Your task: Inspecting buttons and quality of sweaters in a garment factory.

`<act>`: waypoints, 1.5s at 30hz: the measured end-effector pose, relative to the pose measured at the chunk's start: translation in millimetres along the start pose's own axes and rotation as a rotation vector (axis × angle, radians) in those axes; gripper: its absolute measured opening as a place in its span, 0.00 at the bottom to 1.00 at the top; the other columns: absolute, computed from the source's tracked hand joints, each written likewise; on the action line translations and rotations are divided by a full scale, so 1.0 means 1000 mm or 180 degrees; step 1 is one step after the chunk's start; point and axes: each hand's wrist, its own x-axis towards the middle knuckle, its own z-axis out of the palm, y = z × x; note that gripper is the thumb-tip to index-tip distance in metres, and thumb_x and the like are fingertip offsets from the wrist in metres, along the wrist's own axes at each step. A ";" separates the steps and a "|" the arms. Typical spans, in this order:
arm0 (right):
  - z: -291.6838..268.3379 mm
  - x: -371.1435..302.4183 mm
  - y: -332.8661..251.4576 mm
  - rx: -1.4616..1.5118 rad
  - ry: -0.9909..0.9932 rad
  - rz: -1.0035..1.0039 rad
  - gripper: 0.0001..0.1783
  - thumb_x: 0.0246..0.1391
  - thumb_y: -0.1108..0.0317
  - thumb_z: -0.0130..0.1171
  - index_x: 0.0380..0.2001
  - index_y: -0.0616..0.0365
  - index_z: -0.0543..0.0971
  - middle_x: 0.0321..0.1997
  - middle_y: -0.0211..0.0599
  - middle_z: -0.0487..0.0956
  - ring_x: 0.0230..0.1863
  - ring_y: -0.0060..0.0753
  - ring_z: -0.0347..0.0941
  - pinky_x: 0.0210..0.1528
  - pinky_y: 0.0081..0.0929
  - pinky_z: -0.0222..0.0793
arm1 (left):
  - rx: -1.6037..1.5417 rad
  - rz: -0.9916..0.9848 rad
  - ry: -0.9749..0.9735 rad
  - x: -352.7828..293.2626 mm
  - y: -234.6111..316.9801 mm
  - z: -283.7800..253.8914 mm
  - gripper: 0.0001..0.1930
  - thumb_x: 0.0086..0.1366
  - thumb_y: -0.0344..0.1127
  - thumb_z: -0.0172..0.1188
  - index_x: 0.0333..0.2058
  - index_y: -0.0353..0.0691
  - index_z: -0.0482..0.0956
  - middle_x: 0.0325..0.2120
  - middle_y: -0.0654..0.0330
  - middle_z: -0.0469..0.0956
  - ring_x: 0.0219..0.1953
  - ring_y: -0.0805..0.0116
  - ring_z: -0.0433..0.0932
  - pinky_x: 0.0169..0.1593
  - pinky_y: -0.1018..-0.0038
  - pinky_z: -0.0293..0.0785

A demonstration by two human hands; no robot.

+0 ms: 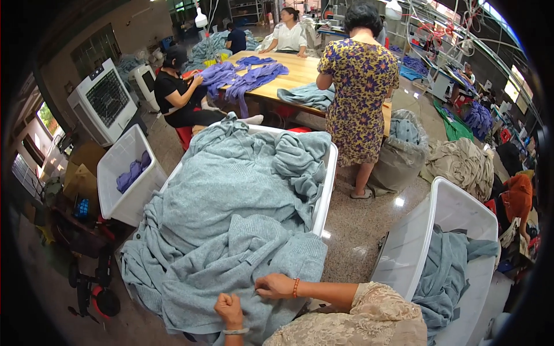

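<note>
A grey-blue knitted cardigan [248,259] lies spread over the near end of a heaped white bin, a small dark button-like spot showing on it. My right hand [276,285], with a beaded bracelet at the wrist, is closed in a pinch at the cardigan's surface; what its fingertips hold is hidden. To the left and slightly nearer, my left hand [229,310] is curled into a fist over the same cloth, a pale bangle below it. Whether the fist holds anything cannot be seen. More grey-blue knitwear [225,173] is piled beyond, up to the far end.
The heaped bin's white rim [326,199] runs along the right. A white bin [130,193] with purple cloth stands left, another bin [424,254] with grey-blue garments right. A person in a patterned dress [359,98] stands at a wooden table [294,72]; others sit around it.
</note>
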 end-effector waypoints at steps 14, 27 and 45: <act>-0.015 -0.022 -0.009 -0.0874 0.0255 -0.0812 0.10 0.47 0.70 0.56 0.36 0.56 0.76 0.31 0.40 0.72 0.33 0.45 0.72 0.31 0.38 0.70 | 0.2795 0.0930 0.0851 0.030 0.038 -0.111 0.16 0.53 0.29 0.61 0.42 0.35 0.75 0.43 0.51 0.75 0.48 0.51 0.71 0.54 0.59 0.62; -0.015 -0.025 -0.019 -0.0576 0.0373 -0.0713 0.05 0.47 0.71 0.58 0.29 0.57 0.74 0.28 0.40 0.72 0.29 0.46 0.73 0.28 0.38 0.70 | 0.1107 -0.0200 -0.1887 0.013 0.048 0.023 0.07 0.54 0.32 0.62 0.29 0.34 0.78 0.24 0.53 0.76 0.25 0.60 0.77 0.31 0.68 0.72; -0.019 -0.028 -0.016 -0.0471 -0.0176 -0.0409 0.10 0.47 0.72 0.57 0.35 0.60 0.73 0.33 0.42 0.73 0.34 0.47 0.74 0.34 0.38 0.70 | -0.0271 -0.1800 -0.1424 0.018 0.030 0.011 0.07 0.64 0.32 0.57 0.33 0.34 0.79 0.23 0.65 0.78 0.22 0.82 0.72 0.26 0.85 0.68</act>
